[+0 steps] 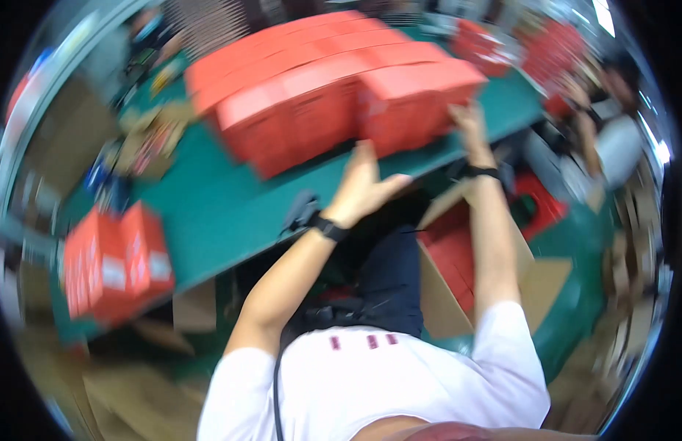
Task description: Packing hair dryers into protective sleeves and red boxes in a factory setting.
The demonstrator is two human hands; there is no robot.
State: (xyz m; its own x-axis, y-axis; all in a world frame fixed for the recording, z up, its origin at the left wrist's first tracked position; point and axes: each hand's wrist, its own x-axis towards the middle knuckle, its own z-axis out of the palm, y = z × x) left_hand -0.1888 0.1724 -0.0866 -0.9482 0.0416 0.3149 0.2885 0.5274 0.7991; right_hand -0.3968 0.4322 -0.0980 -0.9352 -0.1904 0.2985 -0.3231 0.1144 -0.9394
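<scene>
Rows of red boxes (297,95) are packed side by side on the green table, blurred by motion. At the right of the front row, a red box group (414,95) juts out toward me. My left hand (366,189) is at the lower left corner of that group, fingers pointing at it and thumb spread wide. Whether its fingertips touch the cardboard I cannot tell. Against the group's right end lies my right hand (469,126), its fingers stretched along the side and partly hidden. Black bands circle both wrists.
An open cardboard carton (528,287) with red boxes inside stands below my right forearm. More red boxes (116,261) stand at the green table's (208,213) left end, near a brown tray of small items (153,143). A co-worker (591,140) sits at the right; another person is far left.
</scene>
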